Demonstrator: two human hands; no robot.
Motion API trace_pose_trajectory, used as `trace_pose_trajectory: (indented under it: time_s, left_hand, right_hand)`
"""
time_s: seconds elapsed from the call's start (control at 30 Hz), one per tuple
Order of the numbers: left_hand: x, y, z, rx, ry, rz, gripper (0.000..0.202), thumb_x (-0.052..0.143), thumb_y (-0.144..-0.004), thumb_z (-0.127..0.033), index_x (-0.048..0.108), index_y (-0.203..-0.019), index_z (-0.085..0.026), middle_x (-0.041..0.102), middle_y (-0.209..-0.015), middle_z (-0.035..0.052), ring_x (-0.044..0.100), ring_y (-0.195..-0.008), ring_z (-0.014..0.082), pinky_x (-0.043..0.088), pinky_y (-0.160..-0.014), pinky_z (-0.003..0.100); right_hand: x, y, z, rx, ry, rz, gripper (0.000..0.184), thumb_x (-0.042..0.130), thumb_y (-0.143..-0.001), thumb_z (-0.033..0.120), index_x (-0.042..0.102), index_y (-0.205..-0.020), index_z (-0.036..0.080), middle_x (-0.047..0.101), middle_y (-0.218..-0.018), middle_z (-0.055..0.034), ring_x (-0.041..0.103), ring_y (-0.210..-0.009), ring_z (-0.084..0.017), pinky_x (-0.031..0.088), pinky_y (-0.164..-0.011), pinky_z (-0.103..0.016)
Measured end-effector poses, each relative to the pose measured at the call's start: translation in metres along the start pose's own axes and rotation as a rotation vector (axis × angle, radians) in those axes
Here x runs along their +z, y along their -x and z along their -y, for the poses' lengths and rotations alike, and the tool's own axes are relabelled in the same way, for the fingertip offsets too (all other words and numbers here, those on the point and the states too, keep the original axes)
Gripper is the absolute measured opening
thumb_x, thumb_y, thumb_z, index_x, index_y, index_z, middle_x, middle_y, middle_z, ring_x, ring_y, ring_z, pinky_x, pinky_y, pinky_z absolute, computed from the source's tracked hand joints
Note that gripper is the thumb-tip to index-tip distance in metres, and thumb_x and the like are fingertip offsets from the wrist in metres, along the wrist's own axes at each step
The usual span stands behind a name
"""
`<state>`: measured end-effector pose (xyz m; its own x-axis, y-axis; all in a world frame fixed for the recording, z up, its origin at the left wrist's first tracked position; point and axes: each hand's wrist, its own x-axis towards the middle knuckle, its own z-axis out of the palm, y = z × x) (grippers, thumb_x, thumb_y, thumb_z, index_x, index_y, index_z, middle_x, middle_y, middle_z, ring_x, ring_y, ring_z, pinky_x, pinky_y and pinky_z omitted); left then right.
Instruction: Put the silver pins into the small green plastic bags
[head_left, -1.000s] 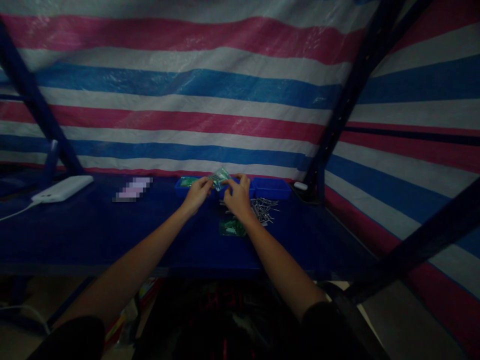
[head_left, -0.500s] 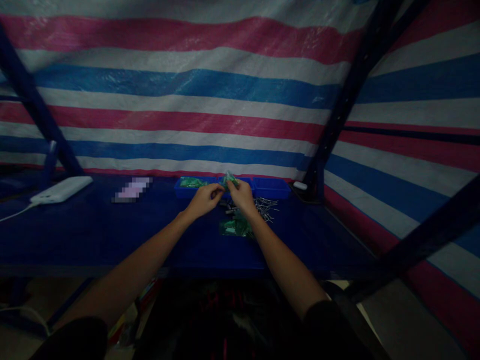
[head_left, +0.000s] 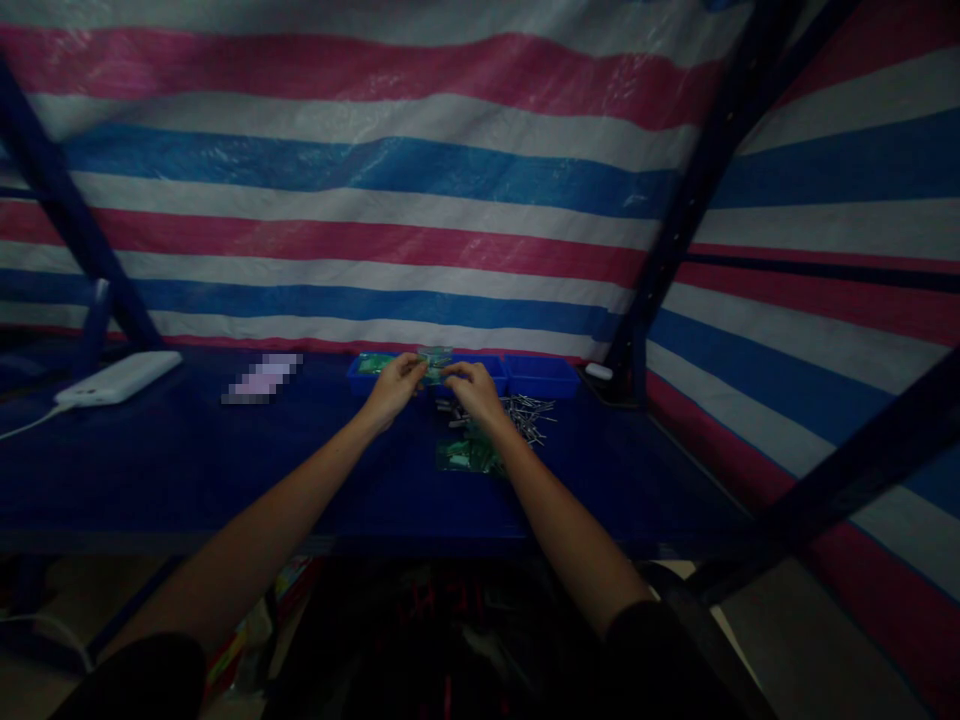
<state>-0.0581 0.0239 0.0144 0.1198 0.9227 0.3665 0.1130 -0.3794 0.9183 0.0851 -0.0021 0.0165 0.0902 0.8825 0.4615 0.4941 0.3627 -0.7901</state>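
Observation:
My left hand (head_left: 394, 386) and my right hand (head_left: 471, 393) meet at the back of a dark blue table (head_left: 225, 460). Both pinch one small clear green plastic bag (head_left: 433, 362) held between them, just above the table. A pile of similar green bags (head_left: 465, 455) lies under my right wrist. Several small silver metal pins (head_left: 529, 415) are scattered right of my right hand. The light is dim, so what is inside the held bag cannot be made out.
A row of shallow blue bins (head_left: 540, 376) stands behind my hands, the left one (head_left: 369, 366) holding green bags. A white power bank (head_left: 120, 378) with a cable lies at the far left. A striped tarpaulin (head_left: 375, 190) and blue frame posts (head_left: 675, 230) close in the table.
The green bag was held flat a second ago, then stood up under my right fingers, and is now low between both hands. My hands stayed in much the same place.

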Motion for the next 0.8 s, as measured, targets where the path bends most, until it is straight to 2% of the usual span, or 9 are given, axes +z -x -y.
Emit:
trace_pose_trajectory:
  time_s: [0.17,0.27,0.33,0.43,0.5,0.6,0.67,0.73,0.8]
  left_hand:
    - [0.000,0.001,-0.002,0.184,-0.135,0.103,0.019,0.055,-0.073,-0.028,0.056,-0.088,-0.016,0.056,-0.078,0.0012,0.052,-0.066,0.0120,0.041,-0.058,0.023]
    - [0.001,0.004,-0.005,0.332,-0.302,0.208,0.016,0.054,-0.073,-0.022,0.060,-0.087,-0.017,0.055,-0.086,0.0030,0.053,-0.081,0.0154,0.043,-0.070,0.028]
    - [0.002,0.005,-0.006,0.353,-0.369,0.215,0.017,0.054,-0.072,-0.020,0.062,-0.087,-0.018,0.052,-0.090,0.0038,0.052,-0.086,0.0166,0.043,-0.072,0.029]
    - [0.003,0.005,-0.006,0.279,-0.362,0.166,0.019,0.058,-0.069,-0.023,0.063,-0.086,-0.018,0.050,-0.096,0.0049,0.049,-0.097,0.0194,0.043,-0.076,0.030]
    - [0.002,0.004,-0.004,0.152,-0.270,0.122,0.021,0.058,-0.071,-0.033,0.064,-0.084,-0.019,0.052,-0.096,0.0049,0.047,-0.100,0.0206,0.042,-0.076,0.030]
    - [-0.002,0.001,-0.003,-0.148,0.009,0.120,0.042,0.043,-0.077,-0.053,0.063,-0.080,-0.017,0.058,-0.090,0.0056,0.054,-0.084,0.0180,0.043,-0.066,0.028]
    - [-0.004,0.000,-0.002,-0.320,0.175,0.132,0.048,0.040,-0.076,-0.058,0.062,-0.078,-0.016,0.060,-0.082,0.0049,0.054,-0.067,0.0141,0.041,-0.057,0.025]
    - [-0.005,-0.001,-0.001,-0.376,0.224,0.111,0.038,0.052,-0.071,-0.053,0.060,-0.078,-0.016,0.060,-0.074,0.0022,0.052,-0.057,0.0108,0.039,-0.054,0.023]
    - [-0.005,-0.002,0.002,-0.308,0.175,0.076,0.028,0.061,-0.066,-0.043,0.059,-0.077,-0.016,0.058,-0.069,-0.0007,0.049,-0.054,0.0091,0.037,-0.052,0.021]
  right_hand:
    - [-0.005,-0.004,-0.002,0.287,-0.217,-0.005,0.049,0.039,-0.077,0.053,0.065,-0.064,0.015,0.054,-0.055,-0.0007,0.050,-0.061,-0.014,0.038,-0.063,-0.025]
    - [-0.003,-0.006,-0.004,0.415,-0.300,-0.010,0.046,0.041,-0.076,0.050,0.062,-0.061,0.013,0.047,-0.047,0.0017,0.042,-0.048,-0.011,0.033,-0.052,-0.023]
    - [-0.002,-0.007,-0.006,0.360,-0.326,-0.042,0.036,0.046,-0.075,0.043,0.062,-0.063,0.013,0.047,-0.048,0.0032,0.039,-0.046,-0.009,0.031,-0.050,-0.022]
    - [0.000,-0.007,-0.008,0.150,-0.291,-0.089,0.026,0.049,-0.074,0.034,0.065,-0.071,0.013,0.055,-0.058,0.0022,0.043,-0.052,-0.009,0.034,-0.054,-0.021]
    - [0.000,-0.006,-0.008,0.028,-0.200,-0.090,0.025,0.050,-0.075,0.032,0.067,-0.079,0.014,0.059,-0.064,0.0008,0.046,-0.055,-0.010,0.037,-0.057,-0.022]
    - [0.000,-0.001,-0.003,-0.103,0.002,-0.042,0.026,0.050,-0.076,0.029,0.068,-0.092,0.018,0.062,-0.067,-0.0002,0.049,-0.058,-0.012,0.040,-0.062,-0.024]
    - [0.001,0.003,0.000,-0.183,0.136,-0.001,0.029,0.048,-0.076,0.021,0.067,-0.098,0.021,0.062,-0.072,-0.0011,0.051,-0.064,-0.013,0.041,-0.067,-0.025]
    - [0.002,0.006,0.002,-0.229,0.225,0.028,0.035,0.046,-0.074,0.014,0.066,-0.101,0.022,0.061,-0.078,-0.0019,0.052,-0.070,-0.014,0.041,-0.072,-0.026]
    - [0.003,0.007,0.003,-0.213,0.250,0.038,0.041,0.045,-0.071,0.010,0.064,-0.104,0.023,0.057,-0.082,-0.0022,0.052,-0.073,-0.014,0.041,-0.074,-0.026]
